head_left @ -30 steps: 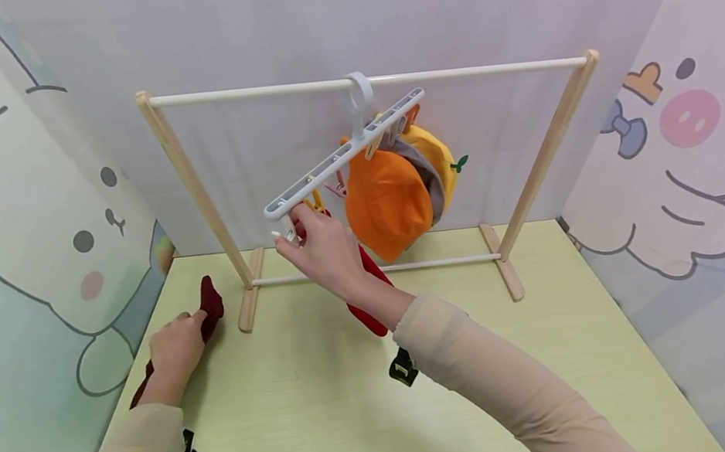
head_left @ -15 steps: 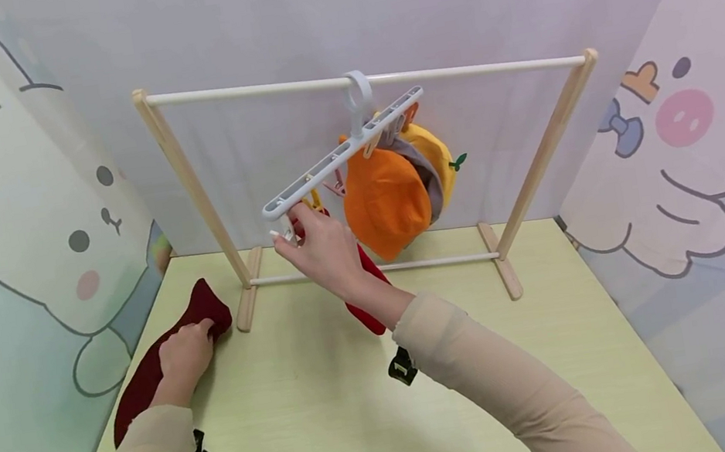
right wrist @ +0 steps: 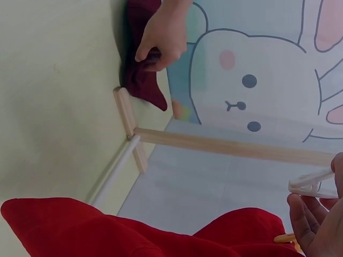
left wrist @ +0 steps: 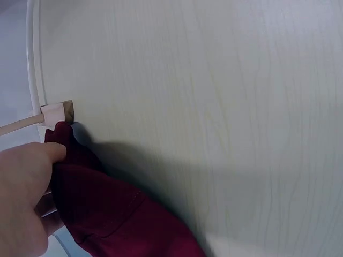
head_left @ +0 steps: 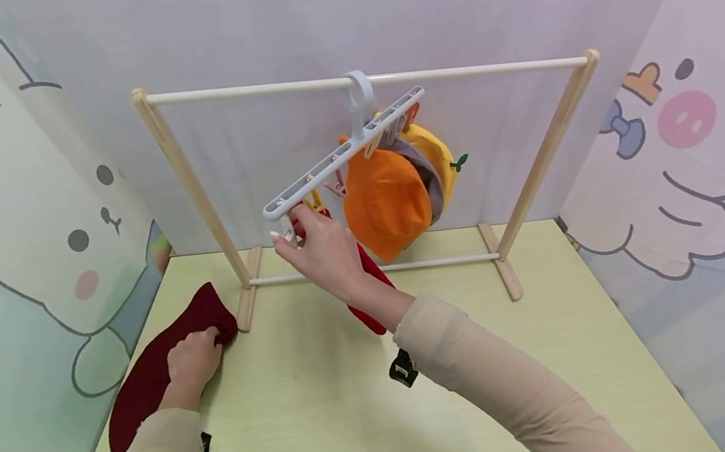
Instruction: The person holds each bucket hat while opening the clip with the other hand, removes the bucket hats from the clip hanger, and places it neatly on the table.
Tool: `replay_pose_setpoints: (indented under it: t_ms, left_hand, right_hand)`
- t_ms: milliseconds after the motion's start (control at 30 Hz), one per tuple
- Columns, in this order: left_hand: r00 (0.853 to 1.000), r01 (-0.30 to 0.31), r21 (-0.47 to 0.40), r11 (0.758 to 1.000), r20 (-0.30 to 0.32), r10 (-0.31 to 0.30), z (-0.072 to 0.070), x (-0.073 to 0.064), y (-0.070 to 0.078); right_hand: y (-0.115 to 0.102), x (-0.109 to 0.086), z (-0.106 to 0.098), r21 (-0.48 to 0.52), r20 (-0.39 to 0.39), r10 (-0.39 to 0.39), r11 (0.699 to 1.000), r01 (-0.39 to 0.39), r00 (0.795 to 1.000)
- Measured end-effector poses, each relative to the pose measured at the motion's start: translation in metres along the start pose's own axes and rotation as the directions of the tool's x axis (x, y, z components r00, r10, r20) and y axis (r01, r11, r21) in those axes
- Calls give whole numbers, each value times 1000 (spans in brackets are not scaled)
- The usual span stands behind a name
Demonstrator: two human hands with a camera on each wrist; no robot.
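My left hand pinches the far part of a dark red cloth hat above the table's left side. In the left wrist view, thumb and fingers hold a fold of the hat, its seam showing. My right hand is at the near end of a pale grey clip hanger, pinching a white clothespin. Just behind that hand hangs a red cloth hat, partly hidden by it in the head view; a yellow clothespin is at its top. A pink clothespin follows along the hanger.
The hanger hooks over the white top bar of a wooden rack. At its far half hang an orange hat, a grey hat and a yellow hat with a green sprout. Printed walls enclose the pale table.
My left hand has moved slightly right and nearer, and the dark red hat has turned so more of its broad side shows. My right hand stays on the white clothespin.
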State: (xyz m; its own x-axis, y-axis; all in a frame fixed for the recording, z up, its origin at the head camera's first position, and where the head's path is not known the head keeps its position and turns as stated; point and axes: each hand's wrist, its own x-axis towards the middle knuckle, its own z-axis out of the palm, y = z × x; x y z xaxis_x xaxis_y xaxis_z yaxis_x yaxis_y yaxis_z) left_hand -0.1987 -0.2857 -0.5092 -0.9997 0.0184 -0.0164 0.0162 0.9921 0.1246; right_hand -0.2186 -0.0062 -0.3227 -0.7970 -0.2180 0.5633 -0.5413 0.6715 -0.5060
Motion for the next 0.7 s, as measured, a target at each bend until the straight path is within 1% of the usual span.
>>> replay_pose_setpoints:
  t_ms: [200, 433, 700]
  left_hand:
    - [1000, 5, -27, 1000, 27, -5, 4, -3, 1]
    - [995, 37, -39, 999, 96, -33, 8, -5, 3]
    - [987, 65, -49, 997, 147, -57, 5, -6, 3]
  right_hand:
    - [0, 0, 0, 3, 1, 4, 1000, -4, 1000]
    - [0, 0, 0, 6, 10, 9, 1000, -9, 1000]
    - [-1, 0, 1, 3, 9, 11, 1000, -11, 1000]
